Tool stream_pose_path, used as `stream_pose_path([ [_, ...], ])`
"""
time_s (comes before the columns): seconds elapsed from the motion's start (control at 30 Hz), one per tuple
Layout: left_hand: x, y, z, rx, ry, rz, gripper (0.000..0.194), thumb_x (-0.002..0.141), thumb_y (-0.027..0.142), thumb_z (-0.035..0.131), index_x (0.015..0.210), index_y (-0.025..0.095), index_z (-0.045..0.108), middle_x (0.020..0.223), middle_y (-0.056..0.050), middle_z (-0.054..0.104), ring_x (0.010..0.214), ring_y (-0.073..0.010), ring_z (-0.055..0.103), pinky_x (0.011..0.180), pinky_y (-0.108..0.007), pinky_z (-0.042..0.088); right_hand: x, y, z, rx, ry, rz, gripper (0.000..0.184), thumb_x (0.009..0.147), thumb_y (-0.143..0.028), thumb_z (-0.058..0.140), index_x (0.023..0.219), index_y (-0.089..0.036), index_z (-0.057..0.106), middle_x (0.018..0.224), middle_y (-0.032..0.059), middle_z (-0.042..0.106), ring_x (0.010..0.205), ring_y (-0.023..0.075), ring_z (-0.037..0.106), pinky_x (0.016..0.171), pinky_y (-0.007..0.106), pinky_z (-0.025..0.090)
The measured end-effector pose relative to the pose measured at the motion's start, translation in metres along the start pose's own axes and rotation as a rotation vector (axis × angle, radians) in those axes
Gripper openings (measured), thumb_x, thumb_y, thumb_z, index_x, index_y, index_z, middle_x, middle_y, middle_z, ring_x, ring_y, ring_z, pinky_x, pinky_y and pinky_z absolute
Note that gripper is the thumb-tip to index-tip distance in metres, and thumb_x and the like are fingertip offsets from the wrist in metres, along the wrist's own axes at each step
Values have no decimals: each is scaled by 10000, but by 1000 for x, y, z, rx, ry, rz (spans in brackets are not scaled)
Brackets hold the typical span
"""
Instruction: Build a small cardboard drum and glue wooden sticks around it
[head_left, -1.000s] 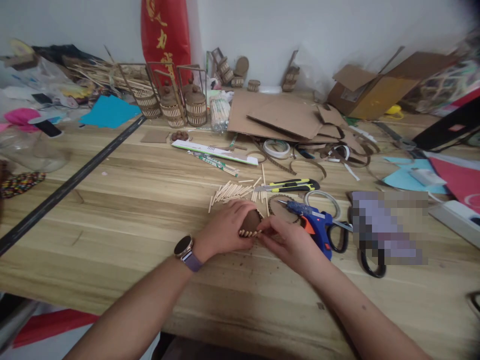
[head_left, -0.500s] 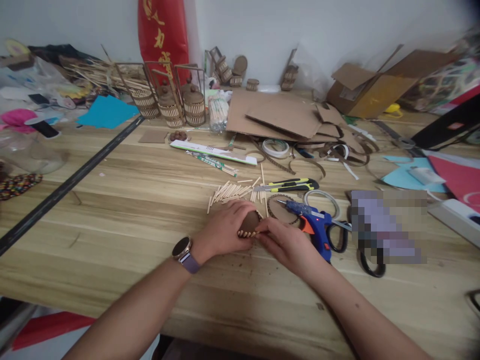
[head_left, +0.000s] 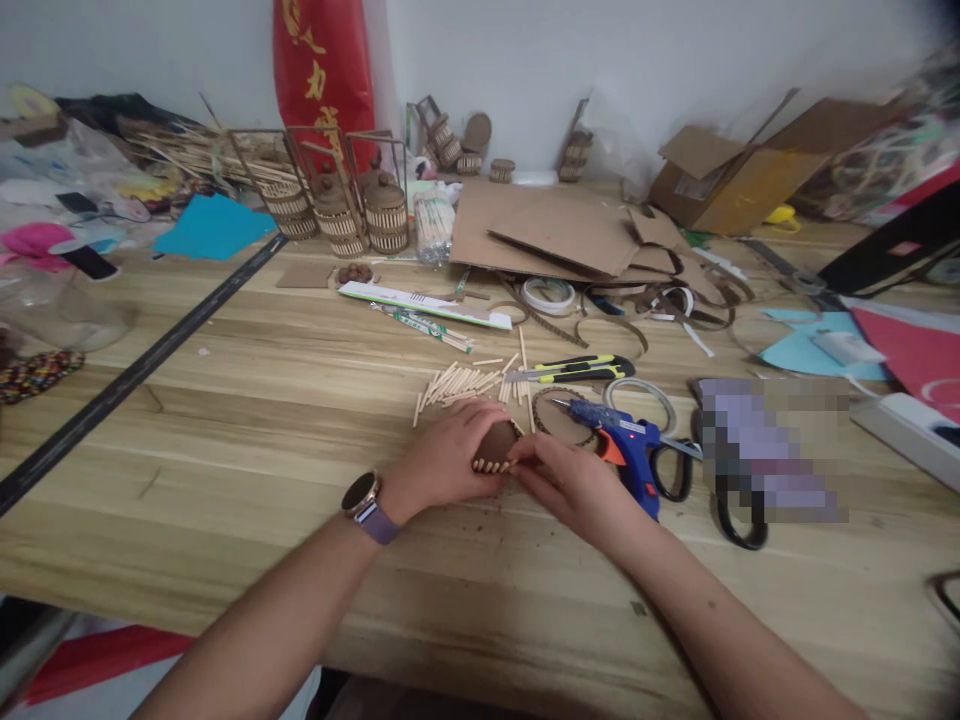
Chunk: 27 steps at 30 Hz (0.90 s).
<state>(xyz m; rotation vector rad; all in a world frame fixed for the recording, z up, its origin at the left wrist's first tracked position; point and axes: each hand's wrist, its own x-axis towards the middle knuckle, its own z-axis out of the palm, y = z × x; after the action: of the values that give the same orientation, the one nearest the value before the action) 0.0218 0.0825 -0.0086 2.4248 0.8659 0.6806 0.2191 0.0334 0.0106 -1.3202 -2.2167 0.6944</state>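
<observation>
While steadied in the curved grasp of the left hand [head_left: 454,452], held between both hands at the near middle of the wooden table [head_left: 450,600]: a brown round [head_left: 497,445]. At its near right edge, the right hand [head_left: 556,482], drawn into a narrow pinch, apparently on one stick end [head_left: 512,464]. Done, judging from the part in sight: a row of short sticks [head_left: 489,466] set along the near rim. Beneath the left hand, impossible to tell whether filled or bare. Seemingly left to use: many loose cut sticks [head_left: 459,382], scattered just beyond. Beside the right hand, a second round [head_left: 564,424], banded at the edge, without sticks in view, the nozzle of the blue glue gun [head_left: 636,455] over it.

Farther off, at far left, a clear jar [head_left: 67,315], contents too unclear to name. Beyond, brown beads [head_left: 354,273], perhaps in a shallow dish. Then slatted baskets [head_left: 388,222] with tall handles, the middle ones lidded and hidden inside. Next to them, a clear packet [head_left: 433,228] full of pale sticks. Well to the right, a cardboard box [head_left: 720,195], flaps open, inside not visible. By the wall [head_left: 487,60], smaller baskets [head_left: 501,171], likewise unreadable.
</observation>
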Motion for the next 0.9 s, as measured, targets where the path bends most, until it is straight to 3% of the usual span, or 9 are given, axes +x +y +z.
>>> stream_pose_path([
  [0.13,-2,-4,-1,-37,3,-15,618,728,235,721,1293,249,471,1379,-97,542,1301,-284,488,1103,-496,377,0,-6,-13,16,7,43,223,872,-233,538,1088,-212,592,906,57,727,751,187,673,661,285,499],
  [0.23,-3,-6,-3,-59,-11,-33,690,710,233,751,1330,259,450,1452,-113,474,1370,-296,418,1135,-520,333,-6,-9,-32,-65,113,107,144,893,-322,515,909,-233,628,766,33,710,639,175,631,581,273,461],
  [0.33,-3,-4,-7,-53,8,-50,766,687,295,810,1355,247,438,1463,-135,460,1374,-304,411,1146,-518,324,-18,-4,-50,-250,211,294,275,895,-431,489,703,-254,577,594,12,641,523,182,578,496,284,386],
  [0.43,-3,-1,-8,-3,26,-57,790,681,307,827,1361,226,433,1451,-151,474,1347,-306,445,1134,-509,350,-33,8,-59,-427,217,522,342,867,-540,489,668,-269,549,540,27,614,485,226,573,456,309,334],
  [0.53,-3,0,-6,52,23,-47,806,665,296,837,1358,215,434,1449,-161,476,1338,-316,458,1119,-514,371,-44,21,-59,-480,180,659,369,826,-612,520,676,-274,512,540,42,611,486,258,585,446,325,340],
  [0.73,-3,0,-3,81,64,-34,813,663,261,835,1354,242,407,1442,-148,480,1327,-316,475,1100,-515,402,-54,37,-49,-403,217,672,338,743,-562,622,811,-251,509,751,112,698,646,303,662,543,382,455],
  [0.9,-3,1,-3,88,82,-20,801,666,200,809,1350,237,393,1422,-143,494,1312,-312,490,1088,-511,418,-54,39,-43,-419,146,678,286,770,-511,535,794,-229,580,789,124,704,672,297,657,585,399,449],
])
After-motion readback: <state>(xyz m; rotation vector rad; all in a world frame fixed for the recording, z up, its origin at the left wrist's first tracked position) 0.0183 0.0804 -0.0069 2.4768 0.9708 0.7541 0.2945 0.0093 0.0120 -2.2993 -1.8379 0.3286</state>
